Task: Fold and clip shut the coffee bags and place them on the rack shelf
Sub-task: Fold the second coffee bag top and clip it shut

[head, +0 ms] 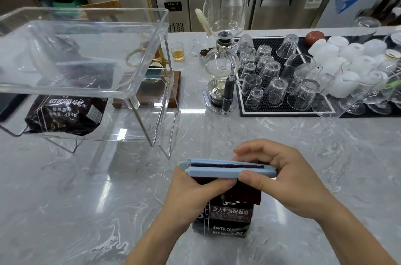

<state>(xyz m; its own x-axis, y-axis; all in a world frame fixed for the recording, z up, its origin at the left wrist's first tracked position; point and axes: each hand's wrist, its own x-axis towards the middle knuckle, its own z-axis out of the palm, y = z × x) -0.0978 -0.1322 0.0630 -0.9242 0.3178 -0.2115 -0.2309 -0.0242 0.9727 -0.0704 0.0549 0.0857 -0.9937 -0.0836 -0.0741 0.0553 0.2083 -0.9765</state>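
While the coffee bag (227,217) stands on the counter (86,199), the left hand (195,193) grips its folded top and the right hand (280,173) pinches the blue clip (217,168) over it.

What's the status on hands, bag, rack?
Both hands, left and right, pinch the blue clip over the bag top. One clipped bag lies on rack lower shelf. Path clear.

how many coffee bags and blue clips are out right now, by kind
coffee bags: 2, one held upright on the counter, one lying on the rack's lower shelf
blue clips: 2, one across the held bag's top, one on the shelf bag
total: 4
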